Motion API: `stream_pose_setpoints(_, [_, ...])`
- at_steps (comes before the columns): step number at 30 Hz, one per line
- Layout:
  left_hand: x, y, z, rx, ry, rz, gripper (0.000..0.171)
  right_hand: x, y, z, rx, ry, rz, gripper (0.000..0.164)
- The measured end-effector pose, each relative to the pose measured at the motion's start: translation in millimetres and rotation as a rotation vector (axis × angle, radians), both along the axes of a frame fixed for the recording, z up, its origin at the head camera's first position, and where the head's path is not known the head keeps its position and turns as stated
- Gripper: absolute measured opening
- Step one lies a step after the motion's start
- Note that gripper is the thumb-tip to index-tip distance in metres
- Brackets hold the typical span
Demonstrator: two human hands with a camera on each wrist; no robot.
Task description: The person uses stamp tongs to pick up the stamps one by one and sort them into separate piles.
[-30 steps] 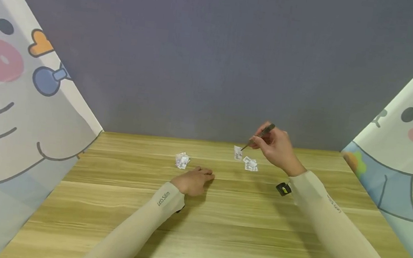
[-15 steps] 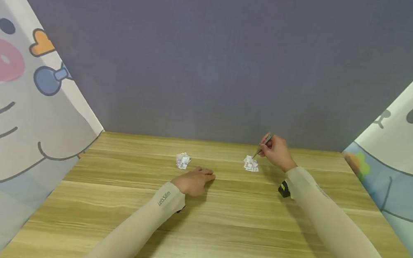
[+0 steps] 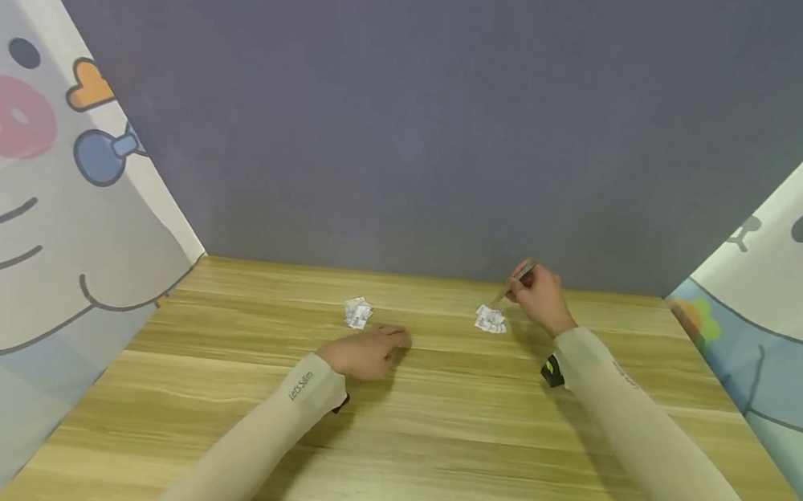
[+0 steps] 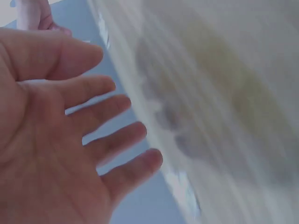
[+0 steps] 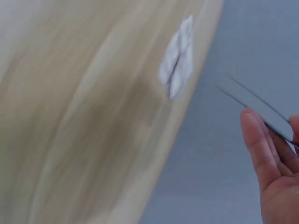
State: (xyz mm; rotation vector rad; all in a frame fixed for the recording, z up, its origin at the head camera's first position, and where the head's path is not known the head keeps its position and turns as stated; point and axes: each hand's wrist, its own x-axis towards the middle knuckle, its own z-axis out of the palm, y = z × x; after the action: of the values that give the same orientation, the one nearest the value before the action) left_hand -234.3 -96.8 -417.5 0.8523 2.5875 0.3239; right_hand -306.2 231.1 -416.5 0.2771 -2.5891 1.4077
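Observation:
My right hand (image 3: 540, 298) pinches a pair of tweezers (image 3: 527, 271) just behind the right pile of small printed paper slips (image 3: 491, 320). In the right wrist view the tweezers' tips stand apart with nothing between them, and the slips (image 5: 178, 58) lie overlapping on the table. My left hand (image 3: 363, 352) holds nothing. Its fingers are spread and nearly straight in the left wrist view, palm (image 4: 42, 140) toward the camera. A second pile of similar slips (image 3: 357, 313) lies just beyond the left hand, near the table's back.
The wood-grain table (image 3: 417, 462) runs back to a plain grey wall (image 3: 414, 123). Panels with cartoon animals, a left panel (image 3: 46, 248) and a right panel (image 3: 800, 337), flank it. Dark wrist devices show under both sleeves.
The tweezers carried a slip rightward onto the right pile and have let it go; their tips now stand apart. My left hand has shifted slightly left.

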Motion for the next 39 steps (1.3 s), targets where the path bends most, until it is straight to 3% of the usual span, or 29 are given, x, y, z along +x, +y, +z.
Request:
stream_pose_setpoints(6, [-2.9,-35.4,10.8,0.016,0.045,0.101,0.052,2.6,-31.3,9.4,-0.035,0.076,0.164,0.008])
stream_pose_setpoints(10, [-5.0,-54.6,8.6,-0.013,0.040,0.158,0.051,0.9,-61.1,10.8,-0.050,0.111,0.283,0.007])
stream_pose_setpoints(16, [-7.8,-63.9,1.6,-0.026,0.031,0.166,0.050,-5.5,-109.1,9.7,-0.098,0.089,0.396,0.006])
stream_pose_setpoints(25, [-8.6,-56.7,-1.9,-0.069,0.028,0.196,0.052,-18.7,-163.0,0.8,-0.147,-0.030,0.448,0.006])
stream_pose_setpoints(39, [-7.6,-59.5,-1.5,-0.090,0.012,0.230,0.052,-28.9,-188.7,-8.3,-0.130,-0.057,0.456,0.007])
